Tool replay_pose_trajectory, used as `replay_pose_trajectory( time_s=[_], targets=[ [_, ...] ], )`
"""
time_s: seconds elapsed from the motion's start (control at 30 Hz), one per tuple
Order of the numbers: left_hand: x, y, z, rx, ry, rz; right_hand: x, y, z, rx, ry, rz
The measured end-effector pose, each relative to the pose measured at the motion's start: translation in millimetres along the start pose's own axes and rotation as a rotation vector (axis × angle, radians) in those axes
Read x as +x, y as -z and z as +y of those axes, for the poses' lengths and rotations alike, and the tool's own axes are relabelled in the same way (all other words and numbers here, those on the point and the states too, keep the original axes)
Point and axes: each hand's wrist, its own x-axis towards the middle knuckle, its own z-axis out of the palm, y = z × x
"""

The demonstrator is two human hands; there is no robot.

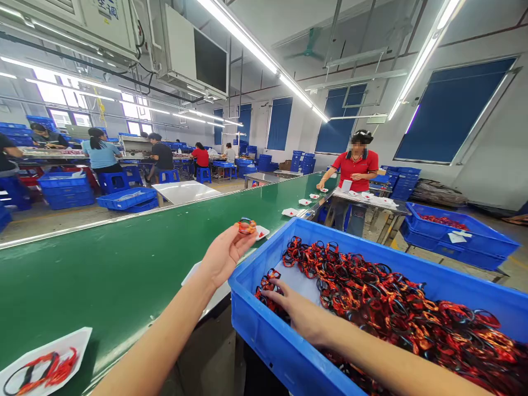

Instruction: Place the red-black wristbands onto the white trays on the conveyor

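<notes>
Well, a looped red-and-orange band (246, 225) sits pinched at the fingertips of the left hand (225, 256), raised above the green conveyor belt (103, 280). The loop is flattened, its long axis running roughly level across the fingers, and it lies up and to the right of the palm. That grip is closed on the band. Just past it, a small white tray (262, 232) sits on the belt, close by but not touching.

The right hand (297, 311) is the nearer one to the heap of tangled bands (371, 297). Its grip is open, the fingers stretched out, with their tips (270, 293) at the heap's left edge, beside a bare patch of white liner (292, 280). The heap fills most of a blue crate (270, 344) alongside the belt, to the right of the left hand.

Farther down the belt lie more white trays (303, 202), and a white sheet (43, 363) with a red band (47, 368) rests near the lower left. Beyond the crate, a co-worker (357, 168) in a red polo shirt stands at a counter (371, 201), and a second blue crate (457, 236) holding red bands sits on the floor to the right.
</notes>
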Motion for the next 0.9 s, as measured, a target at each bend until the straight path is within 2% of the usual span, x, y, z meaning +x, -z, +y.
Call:
replay_pose_trajectory(
  time_s=[0.07, 0.13, 0.3, 0.4, 0.47, 0.6, 0.7, 0.8, 0.9],
  targets=[
    [20.9, 9.1, 2.4, 0.109, -0.077, 0.059, -1.9, -8.8, 1.7, -0.035, -0.021, 0.007],
    [45.5, 19.3, -1.0, 0.191, -0.086, 0.084, -2.3, -12.9, 2.3, -0.061, -0.055, 0.025],
    [101.9, 38.8, -36.3, 0.490, 0.065, 0.117, -0.2, -15.1, 1.7, -0.075, -0.086, 0.038],
    [122.5, 44.8, -57.4, 0.622, 0.167, 0.133, 0.2, -15.7, 0.1, -0.114, -0.109, 0.031],
    [129.3, 48.7, -63.8, 0.673, 0.213, 0.149, -0.5, -15.2, -1.6, -0.127, -0.117, 0.026],
    [127.0, 56.5, -56.2, 0.717, 0.240, 0.187, -2.1, -12.0, -6.5, -0.149, -0.076, 0.031],
    [110.6, 53.3, -38.6, 0.680, 0.190, 0.203, -2.2, -8.9, -8.4, -0.197, -0.024, 0.039],
    [83.1, 36.9, -19.5, 0.573, 0.122, 0.154, -0.5, -3.4, -3.9, -0.163, 0.031, 0.067],
    [52.1, 13.1, -6.7, 0.446, 0.106, 0.025, 3.0, 12.0, 7.1, 0.025, 0.000, 0.200]
  ],
)
